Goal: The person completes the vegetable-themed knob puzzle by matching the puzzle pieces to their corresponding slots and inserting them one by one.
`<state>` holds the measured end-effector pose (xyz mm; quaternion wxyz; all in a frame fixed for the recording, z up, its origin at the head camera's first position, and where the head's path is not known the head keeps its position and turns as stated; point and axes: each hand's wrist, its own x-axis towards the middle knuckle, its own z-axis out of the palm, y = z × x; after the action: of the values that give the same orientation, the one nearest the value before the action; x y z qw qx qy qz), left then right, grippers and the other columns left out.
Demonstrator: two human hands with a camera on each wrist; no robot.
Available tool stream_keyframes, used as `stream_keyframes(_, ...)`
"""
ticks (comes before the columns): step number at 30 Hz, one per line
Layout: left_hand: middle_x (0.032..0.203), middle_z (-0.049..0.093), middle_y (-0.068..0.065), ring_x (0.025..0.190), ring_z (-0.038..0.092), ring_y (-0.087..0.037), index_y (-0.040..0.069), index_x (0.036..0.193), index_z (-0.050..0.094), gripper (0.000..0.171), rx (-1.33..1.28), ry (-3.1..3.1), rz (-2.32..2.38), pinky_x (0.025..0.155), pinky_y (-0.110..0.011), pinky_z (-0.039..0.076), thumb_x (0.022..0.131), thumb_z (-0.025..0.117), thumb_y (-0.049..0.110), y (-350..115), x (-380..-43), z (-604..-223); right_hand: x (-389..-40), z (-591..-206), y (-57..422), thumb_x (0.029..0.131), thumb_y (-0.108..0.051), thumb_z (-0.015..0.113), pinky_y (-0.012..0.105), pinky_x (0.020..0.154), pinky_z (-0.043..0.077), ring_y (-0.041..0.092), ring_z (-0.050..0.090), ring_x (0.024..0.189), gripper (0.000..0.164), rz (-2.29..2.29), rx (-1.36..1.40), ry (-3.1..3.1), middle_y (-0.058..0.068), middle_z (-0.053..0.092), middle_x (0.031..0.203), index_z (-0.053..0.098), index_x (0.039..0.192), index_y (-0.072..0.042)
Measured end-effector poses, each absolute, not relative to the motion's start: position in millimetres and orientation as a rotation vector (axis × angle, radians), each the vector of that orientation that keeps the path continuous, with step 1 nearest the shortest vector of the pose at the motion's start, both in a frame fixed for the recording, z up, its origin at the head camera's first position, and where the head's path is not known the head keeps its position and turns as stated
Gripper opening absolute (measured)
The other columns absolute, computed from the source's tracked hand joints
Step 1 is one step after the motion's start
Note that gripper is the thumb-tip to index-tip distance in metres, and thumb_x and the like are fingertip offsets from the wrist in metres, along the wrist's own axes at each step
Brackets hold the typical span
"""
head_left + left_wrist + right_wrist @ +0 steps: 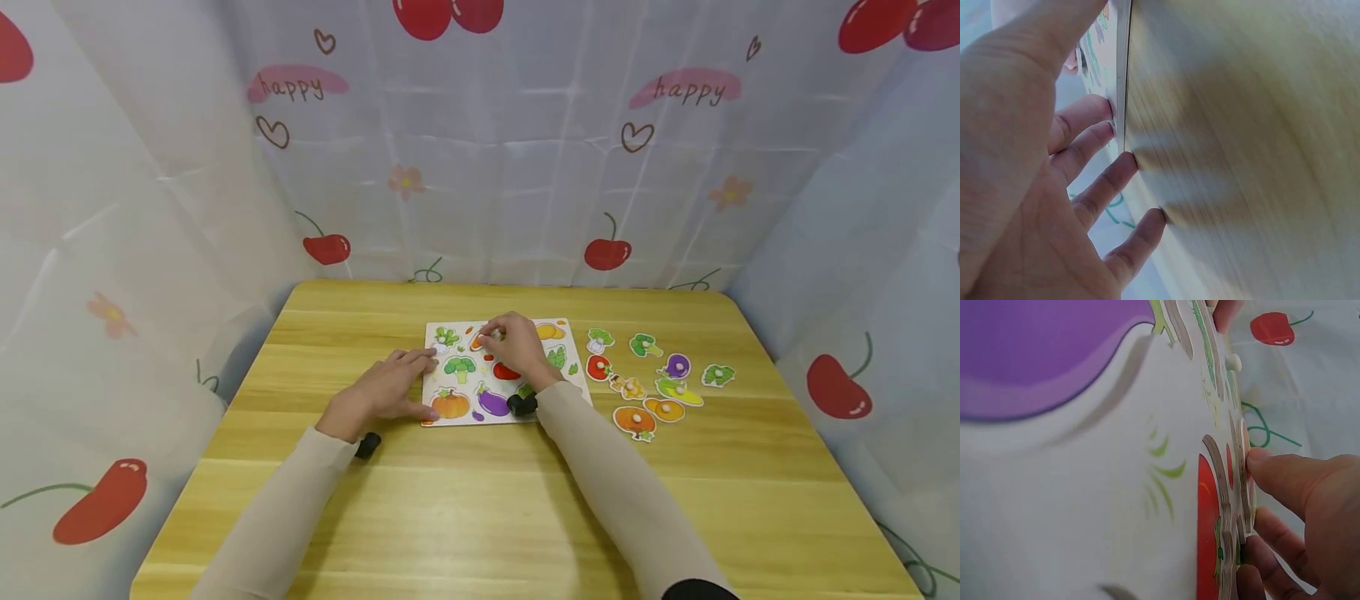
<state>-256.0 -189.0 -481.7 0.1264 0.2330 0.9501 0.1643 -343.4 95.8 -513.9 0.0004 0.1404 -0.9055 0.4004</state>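
A white vegetable puzzle board (472, 425) lies on the table, printed with a broccoli (460, 368), a pumpkin (450, 405), an eggplant (492, 402) and others. My left hand (386, 387) rests at its left edge, fingers spread; in the left wrist view some fingertips (1100, 106) touch the board's side and others the tabletop. Over the board's upper middle, my right hand (519, 342) pinches a thin puzzle piece (1245, 465), seen nearly edge-on between thumb and fingers; its picture is mostly hidden. A leafy piece with a knob (442, 340) sits at the board's upper left.
Right of the board lie several knobbed pieces, among them a tomato (597, 367), a purple eggplant piece (678, 364), a corn piece (681, 392) and a pumpkin piece (634, 420). A cherry-print curtain (480, 225) hangs behind the wooden table (450, 517).
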Motion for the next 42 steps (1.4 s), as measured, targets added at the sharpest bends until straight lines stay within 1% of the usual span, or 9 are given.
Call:
stream_keyframes(5,0.192,0.037,-0.007,0.168,0.044,-0.041,0.011,0.168,0.057,0.092,0.674,2.762,0.466,0.133,-0.073,0.044,0.098,0.092,0.06,-191,-256,-481,-346,-513,90,0.11,-0.02,0.084,0.052,0.104,0.062,0.033,0.069,0.116,0.012,1.202,0.471,-2.845,0.015,0.078,0.142,0.091,0.114,-0.012)
stream_keyframes(12,0.191,0.038,-0.009,0.169,0.044,-0.044,0.009,0.169,0.056,0.094,0.689,2.765,0.483,0.133,-0.074,0.044,0.099,0.092,0.06,-189,-256,-483,-348,-516,85,0.109,-0.023,0.086,0.055,0.118,0.061,0.037,0.07,0.136,0.012,1.134,0.47,-2.853,0.017,0.077,0.145,0.093,0.11,-0.013)
stream_keyframes(17,0.191,0.039,-0.01,0.17,0.044,-0.045,0.008,0.168,0.056,0.094,0.692,2.772,0.478,0.132,-0.074,0.046,0.098,0.092,0.06,-187,-256,-484,-346,-516,86,0.109,-0.023,0.085,0.056,0.121,0.06,0.039,0.068,0.144,0.013,1.088,0.452,-2.88,0.018,0.076,0.148,0.093,0.111,-0.013)
stream_keyframes(27,0.191,0.039,-0.009,0.17,0.044,-0.044,0.009,0.166,0.058,0.093,0.679,2.766,0.479,0.132,-0.074,0.045,0.097,0.094,0.058,-186,-255,-483,-343,-512,85,0.108,-0.026,0.087,0.055,0.12,0.061,0.039,0.069,0.139,0.014,1.039,0.403,-2.918,0.017,0.076,0.146,0.092,0.11,-0.014)
stream_keyframes(30,0.191,0.038,-0.008,0.17,0.043,-0.042,0.01,0.168,0.057,0.093,0.672,2.755,0.478,0.133,-0.072,0.045,0.097,0.094,0.058,-182,-253,-485,-342,-513,90,0.107,-0.028,0.088,0.052,0.109,0.063,0.035,0.071,0.126,0.014,1.029,0.384,-2.928,0.016,0.076,0.143,0.093,0.109,-0.014)
stream_keyframes(33,0.191,0.039,-0.009,0.169,0.044,-0.042,0.008,0.168,0.056,0.094,0.677,2.751,0.479,0.133,-0.072,0.045,0.097,0.094,0.057,-180,-251,-486,-342,-513,94,0.106,-0.028,0.089,0.047,0.096,0.062,0.03,0.068,0.11,0.014,1.05,0.374,-2.939,0.015,0.076,0.141,0.093,0.109,-0.014)
stream_keyframes(35,0.191,0.039,-0.009,0.169,0.044,-0.043,0.007,0.168,0.055,0.094,0.68,2.753,0.472,0.132,-0.073,0.046,0.098,0.094,0.056,-179,-251,-486,-342,-512,96,0.106,-0.026,0.09,0.045,0.093,0.06,0.029,0.066,0.105,0.013,1.072,0.382,-2.948,0.015,0.075,0.141,0.093,0.11,-0.014)
stream_keyframes(38,0.191,0.039,-0.008,0.17,0.043,-0.042,0.009,0.169,0.055,0.094,0.674,2.752,0.457,0.132,-0.073,0.045,0.098,0.094,0.056,-180,-251,-485,-342,-509,98,0.106,-0.024,0.089,0.044,0.093,0.06,0.028,0.065,0.106,0.014,1.111,0.406,-2.965,0.015,0.074,0.142,0.092,0.114,-0.013)
stream_keyframes(42,0.192,0.037,-0.008,0.171,0.043,-0.042,0.01,0.17,0.055,0.093,0.684,2.758,0.446,0.132,-0.073,0.045,0.098,0.094,0.055,-184,-256,-482,-341,-501,104,0.106,-0.019,0.088,0.048,0.1,0.062,0.032,0.066,0.117,0.02,1.141,0.443,-2.977,0.017,0.072,0.147,0.09,0.124,-0.011)
